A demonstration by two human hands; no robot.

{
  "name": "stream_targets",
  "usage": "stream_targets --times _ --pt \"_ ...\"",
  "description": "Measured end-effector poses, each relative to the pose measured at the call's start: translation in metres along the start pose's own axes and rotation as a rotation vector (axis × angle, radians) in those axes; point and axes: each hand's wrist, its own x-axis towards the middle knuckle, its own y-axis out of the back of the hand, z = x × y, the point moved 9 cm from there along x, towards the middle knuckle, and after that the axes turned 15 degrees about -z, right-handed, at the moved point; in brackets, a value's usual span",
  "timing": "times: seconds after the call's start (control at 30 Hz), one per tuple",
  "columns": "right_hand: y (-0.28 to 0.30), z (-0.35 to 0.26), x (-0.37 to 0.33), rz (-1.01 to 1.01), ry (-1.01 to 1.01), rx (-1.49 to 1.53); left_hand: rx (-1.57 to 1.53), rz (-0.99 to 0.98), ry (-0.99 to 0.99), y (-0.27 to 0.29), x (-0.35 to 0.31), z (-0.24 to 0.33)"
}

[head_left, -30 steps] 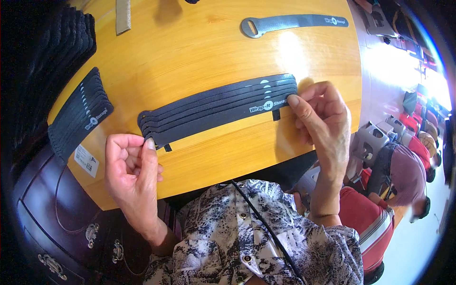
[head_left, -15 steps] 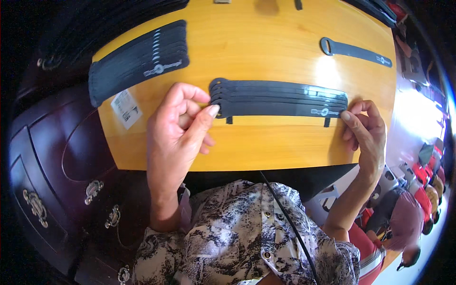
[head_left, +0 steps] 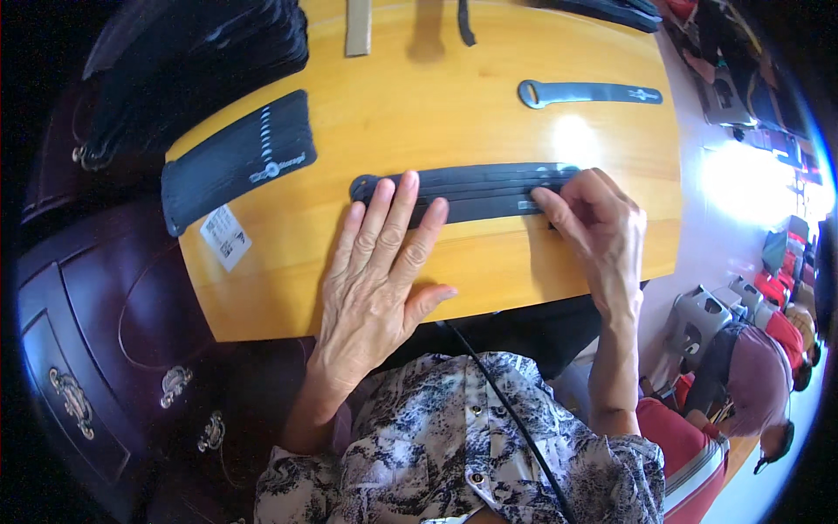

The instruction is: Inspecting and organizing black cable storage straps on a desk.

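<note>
A fanned stack of black straps point(head_left: 485, 189) lies across the yellow table, each strap overlapping the one beside it. Spread flat, my left hand point(head_left: 374, 279) rests its fingertips on the stack's left end, where a slotted, rounded tip peeks out. At the other end, my right hand point(head_left: 601, 229) is closed, thumb and curled fingers pinching the strap ends and covering part of their white print. One single black strap point(head_left: 594, 94) with a ring-shaped end lies farther back on the right. Another fanned bundle of black straps point(head_left: 236, 166) sits at the left.
A white label point(head_left: 225, 237) lies beside the left bundle. Behind it rises a tall dark pile of straps point(head_left: 205, 74). A beige strip point(head_left: 358, 28) and a short black strip point(head_left: 466, 23) lie at the far edge. Dark cabinets point(head_left: 78, 349) stand left; seated people point(head_left: 751, 367) are at right.
My left hand has gone from pinching the stack's left end to lying flat on it. My right hand has shifted over the right end. The view has moved slightly.
</note>
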Motion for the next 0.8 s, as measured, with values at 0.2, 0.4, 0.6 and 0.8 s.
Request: stream_targets --times 0.2,0.4,0.6,0.8 --pt "-0.001 -0.003 0.005 -0.112 -0.051 -0.114 0.022 -0.024 0.003 0.0 0.002 0.002" --pt "0.033 -0.009 0.035 -0.142 0.084 -0.093 0.041 -0.023 0.016 -0.001 0.0 0.004" --pt "0.041 -0.005 0.07 0.085 0.428 -0.351 -0.017 0.062 -0.027 0.008 -0.002 0.005" --pt "0.044 0.002 0.064 0.016 0.287 -0.159 -0.265 0.396 -0.091 0.033 -0.022 0.006"
